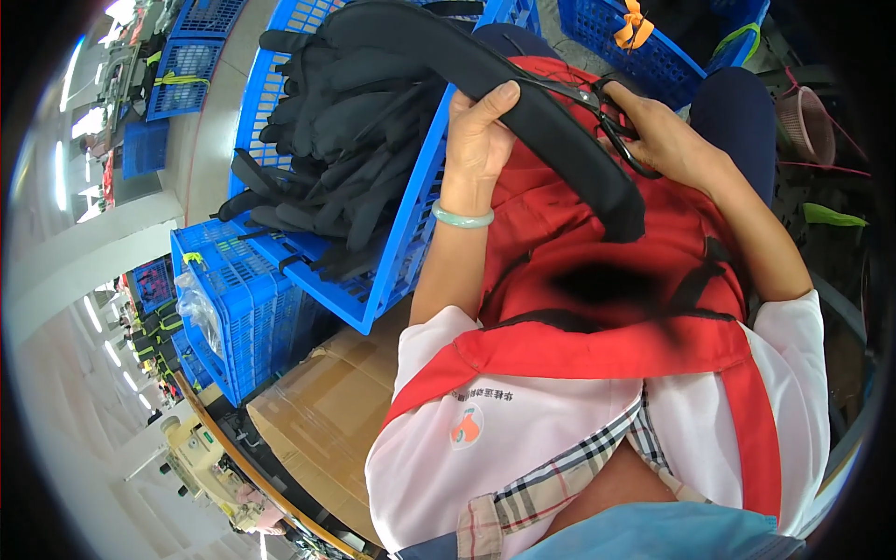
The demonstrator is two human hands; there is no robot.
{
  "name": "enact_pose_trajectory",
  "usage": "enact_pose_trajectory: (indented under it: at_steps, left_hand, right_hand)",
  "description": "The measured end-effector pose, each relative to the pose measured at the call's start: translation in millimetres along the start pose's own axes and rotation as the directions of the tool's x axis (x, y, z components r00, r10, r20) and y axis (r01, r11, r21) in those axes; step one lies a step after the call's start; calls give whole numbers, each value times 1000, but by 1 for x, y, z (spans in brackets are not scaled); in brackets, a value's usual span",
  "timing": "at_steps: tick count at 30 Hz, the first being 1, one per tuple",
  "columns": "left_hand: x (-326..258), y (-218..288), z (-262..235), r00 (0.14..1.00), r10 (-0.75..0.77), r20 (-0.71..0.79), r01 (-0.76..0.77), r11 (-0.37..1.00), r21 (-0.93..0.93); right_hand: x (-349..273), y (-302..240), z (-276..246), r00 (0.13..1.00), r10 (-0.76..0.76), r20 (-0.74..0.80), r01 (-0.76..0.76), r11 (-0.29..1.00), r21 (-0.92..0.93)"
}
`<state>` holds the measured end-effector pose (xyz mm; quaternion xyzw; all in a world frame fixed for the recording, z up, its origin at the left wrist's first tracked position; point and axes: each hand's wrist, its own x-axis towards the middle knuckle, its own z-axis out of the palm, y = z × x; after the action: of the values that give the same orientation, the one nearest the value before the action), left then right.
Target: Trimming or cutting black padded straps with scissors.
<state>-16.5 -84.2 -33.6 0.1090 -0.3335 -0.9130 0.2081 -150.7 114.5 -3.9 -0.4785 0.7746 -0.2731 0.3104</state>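
A long black padded strap (569,140) runs across the front of my red apron (546,201), its rounded end hanging toward my lap. My left hand (481,126) is closed on the strap's edge, thumb on top. My right hand (667,135) grips the black-handled scissors (611,117), fingers in the loops. Their blades point left and lie against the strap's far edge; whether the blades are apart I cannot tell. Left of my left hand, a blue plastic crate (397,238) holds a heap of similar black straps (350,131).
Further blue crates (247,313) are stacked at the left, one with clear plastic in it. A cardboard box (327,411) lies below them. Another blue crate (644,51) with an orange tie stands at the far right, near a pink basket (805,126). A sewing machine (201,457) shows at lower left.
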Motion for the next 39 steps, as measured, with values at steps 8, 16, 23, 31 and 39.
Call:
enact_pose_trajectory:
  at_steps: [8,16,23,31,39]
  left_hand:
    - [0,0,1,997,30,76,-32,999,22]
    - [-1,2,2,994,49,96,-53,997,47]
    - [0,-2,7,999,14,29,-12,999,-43]
    - [-7,-6,10,1000,-16,22,16,1000,20]
    - [5,10,8,992,91,91,-98,992,82]
  right_hand:
    - [6,-12,8,997,-75,-14,76,994,75]
    - [3,-11,-8,991,-114,69,108,990,88]
    - [2,-11,6,995,-88,-54,97,978,185]
    - [3,0,12,977,-155,-145,179,969,172]
    - [9,-6,17,968,-143,-204,169,979,112]
